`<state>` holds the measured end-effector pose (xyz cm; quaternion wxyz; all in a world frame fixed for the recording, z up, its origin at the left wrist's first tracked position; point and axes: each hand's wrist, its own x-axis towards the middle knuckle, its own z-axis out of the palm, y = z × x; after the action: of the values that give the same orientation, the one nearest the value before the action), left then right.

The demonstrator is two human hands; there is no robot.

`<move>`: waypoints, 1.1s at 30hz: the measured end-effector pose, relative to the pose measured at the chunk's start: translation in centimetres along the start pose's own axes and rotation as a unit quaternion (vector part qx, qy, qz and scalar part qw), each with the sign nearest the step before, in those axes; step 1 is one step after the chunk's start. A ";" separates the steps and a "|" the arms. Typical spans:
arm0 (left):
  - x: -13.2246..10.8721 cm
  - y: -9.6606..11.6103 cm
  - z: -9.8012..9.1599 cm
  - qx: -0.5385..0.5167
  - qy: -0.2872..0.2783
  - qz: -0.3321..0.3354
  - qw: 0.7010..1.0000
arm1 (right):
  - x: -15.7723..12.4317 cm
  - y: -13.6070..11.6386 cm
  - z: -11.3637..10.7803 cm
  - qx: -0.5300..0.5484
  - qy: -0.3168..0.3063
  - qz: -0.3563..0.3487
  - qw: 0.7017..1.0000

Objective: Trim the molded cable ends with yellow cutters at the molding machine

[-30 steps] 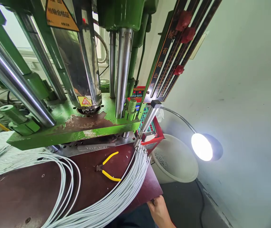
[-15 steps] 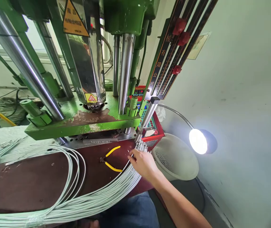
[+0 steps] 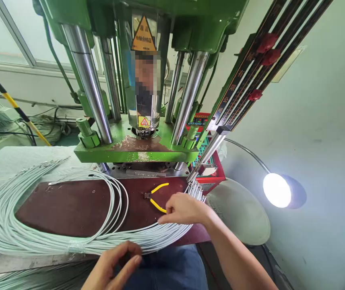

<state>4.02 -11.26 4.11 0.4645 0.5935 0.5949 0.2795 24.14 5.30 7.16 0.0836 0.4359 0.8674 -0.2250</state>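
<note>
My right hand [image 3: 186, 208] is over the right part of a bundle of pale green cables [image 3: 112, 243], beside the pliers. Its fingers are curled, with the thumb apart from them, and I see nothing held. Whether the fingertips touch the cables I cannot tell. My left hand [image 3: 116, 264] is at the bundle's near edge, thumb and forefinger apart, holding nothing. Yellow-handled pliers [image 3: 159, 205] lie with handles spread, the lower one partly behind my right hand. Clear tape [image 3: 77, 245] wraps the bundle. The cables' right ends [image 3: 197, 190] carry small metallic-looking tips.
A green press [image 3: 136, 156] with steel columns rises behind the brown board [image 3: 63, 207]. A red control panel [image 3: 217, 171], a pale bin [image 3: 241, 211] and a lit lamp [image 3: 277, 190] are at the right. A yellow-and-black pole [image 3: 17, 106] leans at the left.
The view has swung left, so the scene sits further right. My left hand has risen into view at the bundle. My right hand has moved down off the cable ends, closer to the pliers.
</note>
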 end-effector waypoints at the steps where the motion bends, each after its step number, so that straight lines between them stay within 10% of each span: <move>1: 0.7 0.1 -0.1 0.034 0.026 0.031 0.999 | 0.3 -0.9 0.4 -0.015 0.022 -0.004 1.000; 5: 3.7 -0.5 0.5 0.202 0.132 0.139 0.960 | 2.5 -3.6 2.2 -0.042 0.081 0.033 0.995; 9: 5.7 -1.4 1.3 0.326 0.103 0.142 0.929 | 1.8 -3.7 1.6 -0.028 0.097 0.031 0.994; 15: 6.7 0.2 0.4 0.298 -0.016 0.043 0.953 | -2.6 -3.7 -5.6 0.097 0.277 -0.111 0.950; 22: 8.2 1.0 -0.7 0.232 -0.107 0.020 0.967 | 4.2 -2.4 -11.7 -0.107 0.323 -0.012 0.940; 28: 9.0 1.6 -1.9 0.175 -0.149 -0.013 0.973 | 6.1 -0.9 -11.0 -0.099 0.310 0.026 0.945; 33: 9.6 2.3 -3.4 0.100 -0.211 -0.037 0.972 | 2.0 -1.0 -5.9 0.097 0.277 -0.100 0.951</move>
<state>3.39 -0.90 5.45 0.5278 0.6597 0.5304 0.0700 22.38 8.96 12.04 -0.2251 0.3983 0.8696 -0.1854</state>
